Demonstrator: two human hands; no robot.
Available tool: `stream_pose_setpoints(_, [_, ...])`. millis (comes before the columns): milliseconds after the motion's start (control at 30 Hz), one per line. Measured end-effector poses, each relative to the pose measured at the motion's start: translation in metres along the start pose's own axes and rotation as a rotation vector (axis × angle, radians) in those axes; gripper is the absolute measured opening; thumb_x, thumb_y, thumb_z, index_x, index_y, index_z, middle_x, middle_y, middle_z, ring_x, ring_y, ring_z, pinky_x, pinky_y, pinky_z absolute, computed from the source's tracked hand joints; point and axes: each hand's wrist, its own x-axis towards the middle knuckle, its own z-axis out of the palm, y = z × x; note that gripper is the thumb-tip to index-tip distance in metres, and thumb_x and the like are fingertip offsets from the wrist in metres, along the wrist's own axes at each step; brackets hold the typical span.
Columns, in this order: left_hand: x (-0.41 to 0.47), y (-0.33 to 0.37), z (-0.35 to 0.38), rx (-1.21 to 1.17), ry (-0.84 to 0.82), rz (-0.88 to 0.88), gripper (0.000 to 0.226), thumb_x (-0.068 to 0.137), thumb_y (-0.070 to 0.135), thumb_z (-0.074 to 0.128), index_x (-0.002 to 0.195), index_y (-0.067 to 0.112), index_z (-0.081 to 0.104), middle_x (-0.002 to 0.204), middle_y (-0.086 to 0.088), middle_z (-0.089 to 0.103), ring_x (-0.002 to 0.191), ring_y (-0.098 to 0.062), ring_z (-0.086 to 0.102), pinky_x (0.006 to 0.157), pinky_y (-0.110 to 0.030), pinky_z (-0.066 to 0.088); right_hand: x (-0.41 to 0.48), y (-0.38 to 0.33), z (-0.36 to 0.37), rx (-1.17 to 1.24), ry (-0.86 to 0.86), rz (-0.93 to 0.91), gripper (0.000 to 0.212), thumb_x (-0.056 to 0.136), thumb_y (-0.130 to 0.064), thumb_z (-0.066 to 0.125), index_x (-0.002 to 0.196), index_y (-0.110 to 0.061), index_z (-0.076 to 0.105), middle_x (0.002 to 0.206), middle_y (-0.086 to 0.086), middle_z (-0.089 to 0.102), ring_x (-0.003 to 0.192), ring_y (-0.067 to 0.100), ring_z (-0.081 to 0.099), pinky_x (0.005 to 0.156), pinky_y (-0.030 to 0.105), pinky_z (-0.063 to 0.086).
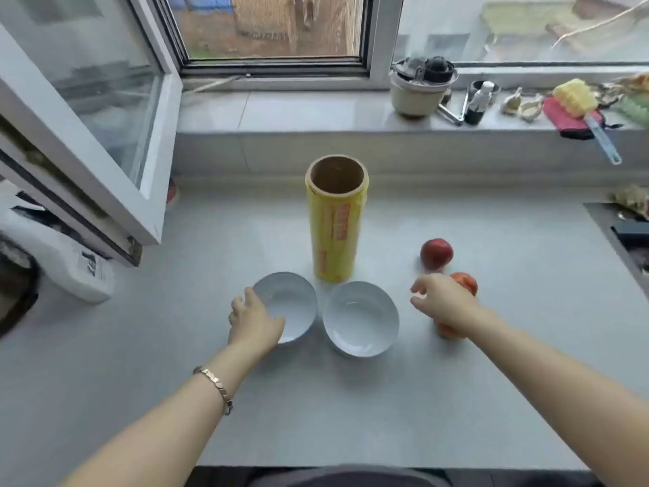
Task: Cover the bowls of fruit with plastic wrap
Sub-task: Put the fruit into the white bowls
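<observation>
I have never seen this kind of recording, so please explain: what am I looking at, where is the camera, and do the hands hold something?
No machine here: a person wears one camera on the head, looking down at their own arms. On the grey counter stand two empty white bowls, the left bowl and the right bowl, with an upright yellow roll of plastic wrap behind them. A red fruit and orange fruits lie at the right. The left hand touches the left bowl's rim. The right hand, fingers open, holds nothing and reaches over the orange fruits.
</observation>
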Motion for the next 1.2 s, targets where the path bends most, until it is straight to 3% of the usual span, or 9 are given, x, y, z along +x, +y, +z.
stream_pose_setpoints(167, [0.015,-0.012,0.019,-0.213,-0.011,-0.150,0.068,0.088,0.005,0.049,0.142,-0.001,0.009,0.141,-0.028,0.024,0.121,-0.044,0.041,0.097,-0.039,0.036,0.001,0.030,0.009,-0.304,-0.074,0.234,0.041,0.085,-0.032,0.053,0.123,-0.018,0.048,0.131,0.012,0.040,0.118,0.033,0.044,0.087,0.037,0.043])
stream_pose_setpoints(367, [0.018,-0.028,0.026,-0.378,0.021,-0.153,0.073,0.086,-0.003,0.041,0.146,0.024,0.011,0.128,-0.014,0.050,0.094,-0.030,0.049,0.074,-0.032,0.038,0.000,0.047,0.034,-0.348,-0.040,0.187,0.048,0.081,-0.022,0.058,0.125,-0.015,0.041,0.129,0.011,0.032,0.107,0.036,0.044,0.073,0.038,0.045])
stream_pose_setpoints(467, [0.019,-0.036,0.025,-0.496,0.057,-0.106,0.068,0.085,-0.004,0.043,0.143,0.025,0.023,0.131,-0.005,0.048,0.113,-0.027,0.048,0.085,-0.030,0.038,-0.004,0.051,0.033,-0.240,-0.034,0.167,0.055,0.074,-0.022,0.063,0.126,-0.017,0.044,0.124,0.008,0.036,0.102,0.035,0.042,0.068,0.034,0.043])
stream_pose_setpoints(533, [0.018,-0.041,0.024,-0.549,0.056,-0.096,0.067,0.084,-0.008,0.044,0.141,0.024,0.028,0.131,-0.004,0.048,0.120,-0.027,0.046,0.091,-0.031,0.039,-0.011,0.041,0.026,-0.087,0.032,0.155,0.059,0.069,-0.023,0.068,0.124,-0.020,0.048,0.120,0.009,0.039,0.103,0.036,0.042,0.075,0.035,0.044])
stream_pose_setpoints(633, [0.016,-0.049,0.023,-0.647,0.014,-0.144,0.066,0.085,-0.009,0.046,0.139,0.025,0.031,0.125,-0.009,0.050,0.112,-0.029,0.051,0.069,-0.025,0.050,-0.020,-0.002,0.007,0.165,0.171,-0.022,0.060,0.060,-0.024,0.075,0.117,-0.026,0.054,0.111,0.011,0.052,0.104,0.034,0.047,0.087,0.035,0.042])
stream_pose_setpoints(733, [0.015,-0.054,0.025,-0.721,-0.011,-0.178,0.063,0.086,-0.006,0.048,0.137,0.028,0.032,0.120,-0.011,0.053,0.107,-0.032,0.055,0.049,-0.020,0.050,-0.023,-0.061,-0.005,0.269,0.079,-0.258,0.062,0.056,-0.027,0.076,0.115,-0.033,0.055,0.103,0.005,0.058,0.101,0.023,0.052,0.087,0.023,0.039])
stream_pose_setpoints(833, [0.015,-0.058,0.027,-0.730,-0.019,-0.170,0.061,0.087,-0.002,0.048,0.133,0.035,0.033,0.121,-0.007,0.054,0.102,-0.030,0.058,0.061,-0.035,0.055,-0.012,-0.118,0.014,0.269,-0.084,-0.406,0.063,0.061,-0.029,0.075,0.119,-0.035,0.051,0.110,0.001,0.050,0.100,0.019,0.055,0.085,0.016,0.038])
stream_pose_setpoints(1033, [0.015,-0.057,0.023,-0.785,-0.064,-0.175,0.054,0.092,0.002,0.039,0.135,0.034,0.034,0.107,0.003,0.058,0.089,-0.018,0.061,0.063,-0.038,0.057,0.028,-0.183,0.078,-0.183,-0.181,-0.545,0.058,0.072,-0.017,0.067,0.124,-0.019,0.043,0.120,0.013,0.042,0.104,0.036,0.048,0.077,0.036,0.043])
stream_pose_setpoints(1200, [0.019,-0.061,0.027,-0.796,-0.039,-0.196,0.058,0.089,0.003,0.038,0.136,0.038,0.034,0.124,0.000,0.058,0.108,-0.024,0.058,0.090,-0.050,0.051,0.037,-0.185,0.101,-0.305,-0.206,-0.552,0.052,0.078,-0.015,0.064,0.124,-0.013,0.039,0.121,0.015,0.039,0.108,0.035,0.043,0.068,0.035,0.039])
